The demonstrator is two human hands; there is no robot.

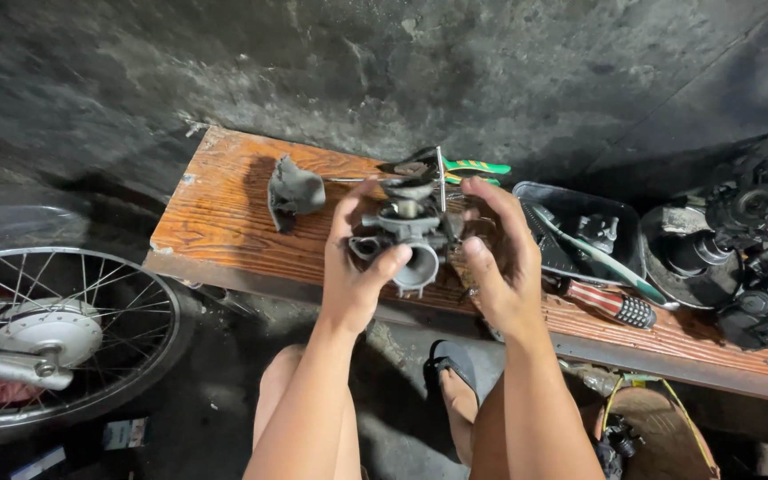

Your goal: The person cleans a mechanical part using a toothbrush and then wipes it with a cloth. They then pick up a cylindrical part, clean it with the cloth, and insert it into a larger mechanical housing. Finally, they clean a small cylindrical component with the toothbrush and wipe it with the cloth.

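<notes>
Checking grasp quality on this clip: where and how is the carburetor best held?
Grip the carburetor by its blocky middle body, from both sides, as the left hand and right hand do now. Its round open mouth faces the camera and thin fittings stick out on top, so the flanks probably give the firmest, flattest purchase. Likely best to keep fingers off the mouth and the top parts.

We find open room on the orange wooden plank [215, 222] at left; the black plastic tray [580, 200] and dark engine parts [757, 258] crowd its right.
</notes>
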